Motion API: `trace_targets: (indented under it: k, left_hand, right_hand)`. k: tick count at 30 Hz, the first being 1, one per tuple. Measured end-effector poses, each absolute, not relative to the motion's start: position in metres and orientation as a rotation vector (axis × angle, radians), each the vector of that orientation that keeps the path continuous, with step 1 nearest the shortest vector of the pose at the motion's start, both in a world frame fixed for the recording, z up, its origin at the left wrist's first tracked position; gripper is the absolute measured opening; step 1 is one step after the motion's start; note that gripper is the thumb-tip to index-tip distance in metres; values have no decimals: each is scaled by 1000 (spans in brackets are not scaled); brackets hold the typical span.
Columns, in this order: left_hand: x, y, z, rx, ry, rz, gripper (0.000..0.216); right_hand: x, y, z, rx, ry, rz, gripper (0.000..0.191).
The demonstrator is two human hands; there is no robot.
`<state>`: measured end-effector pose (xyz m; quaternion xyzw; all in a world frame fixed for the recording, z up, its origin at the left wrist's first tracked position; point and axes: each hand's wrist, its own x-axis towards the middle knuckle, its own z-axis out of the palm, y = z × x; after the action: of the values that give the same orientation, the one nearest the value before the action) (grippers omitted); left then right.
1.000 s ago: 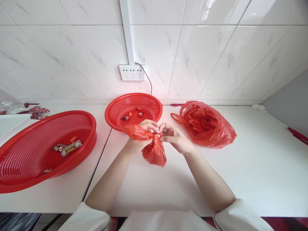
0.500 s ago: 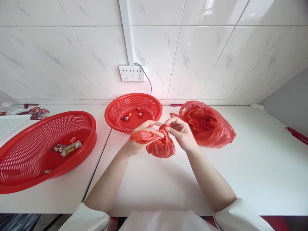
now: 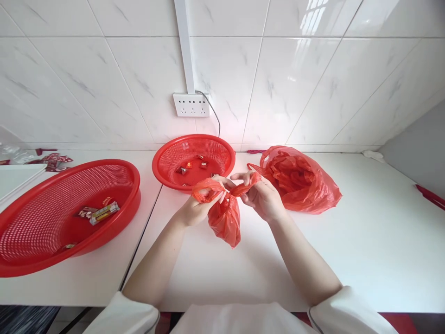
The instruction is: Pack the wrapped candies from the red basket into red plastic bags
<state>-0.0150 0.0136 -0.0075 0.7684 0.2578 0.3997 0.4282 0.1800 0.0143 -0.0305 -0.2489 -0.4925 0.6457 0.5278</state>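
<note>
Between my hands, above the white table, hangs a small red plastic bag, gathered at its neck with a twist or knot. My left hand is closed on the left handle, which loops over its fingers. The right handle is pinched by my right hand and stretches out to the right from the neck. What lies inside the bag is hidden. Right behind my hands stands a round red basket with several small wrapped sweets on its bottom.
A larger red basket at the left holds a few wrapped snacks. A big red plastic bag stuffed with more red bags lies right of my hands. A socket strip with a cable is on the tiled wall.
The two handles are now pulled apart to either side, and the neck has drawn tight. The small bag's body has swung slightly left and hangs lower and narrower.
</note>
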Motion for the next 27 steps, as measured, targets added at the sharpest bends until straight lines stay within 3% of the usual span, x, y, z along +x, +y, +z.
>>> trace_targets:
  k: [5, 7, 13, 18, 22, 26, 27]
  left_hand:
    - [-29, 12, -4, 1946, 652, 1033, 25]
    - [-40, 12, 0, 1965, 675, 1039, 17]
    - [-61, 15, 9, 2048, 738, 1055, 21]
    - [-56, 19, 6, 2047, 747, 986, 22]
    - [-49, 19, 3, 2047, 874, 890, 14]
    - [-41, 13, 14, 2183, 905, 881, 24]
    - [-40, 8, 20, 2222, 861, 916, 29]
  right_hand:
    - [185, 8, -20, -525, -1063, 1622, 27]
    - [194, 6, -12, -560, -1052, 1491, 29]
    - [222, 0, 0, -698, -1137, 1049, 30]
    - [226, -4, -3, -874, -1619, 821, 45]
    - [207, -1, -19, -1233, -2210, 662, 46]
    - [180, 5, -44, -1348, -2597, 471, 15]
    - [179, 7, -48, -1325, -2615, 473, 20]
